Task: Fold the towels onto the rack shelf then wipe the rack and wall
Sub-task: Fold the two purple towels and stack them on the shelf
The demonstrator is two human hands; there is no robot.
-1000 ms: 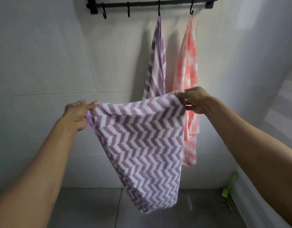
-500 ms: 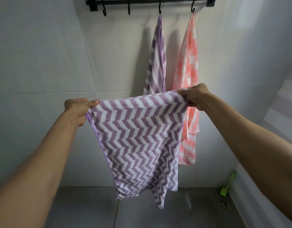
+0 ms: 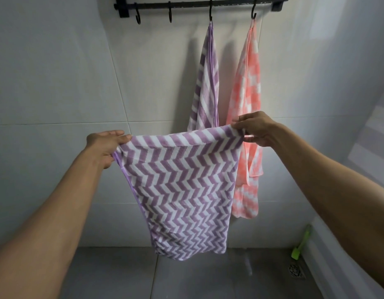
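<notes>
Folding the purple chevron towel point(image 3: 182, 186) mid-frame.
I'm pinching its top corners, left grip point(image 3: 104, 145) and right grip point(image 3: 254, 129), keeping the edge taut and level for an even fold.

Both my forearms bare, no sleeves in view up to the frame edges. No watch, bracelet or rings visible on either wrist or on my left hand point(image 3: 104, 147) and right hand point(image 3: 254, 129). No gloves. Fingernails short, unpainted.

Held purple towel point(image 3: 182, 190) hides lower hanging purple towel point(image 3: 206, 83)
</notes>
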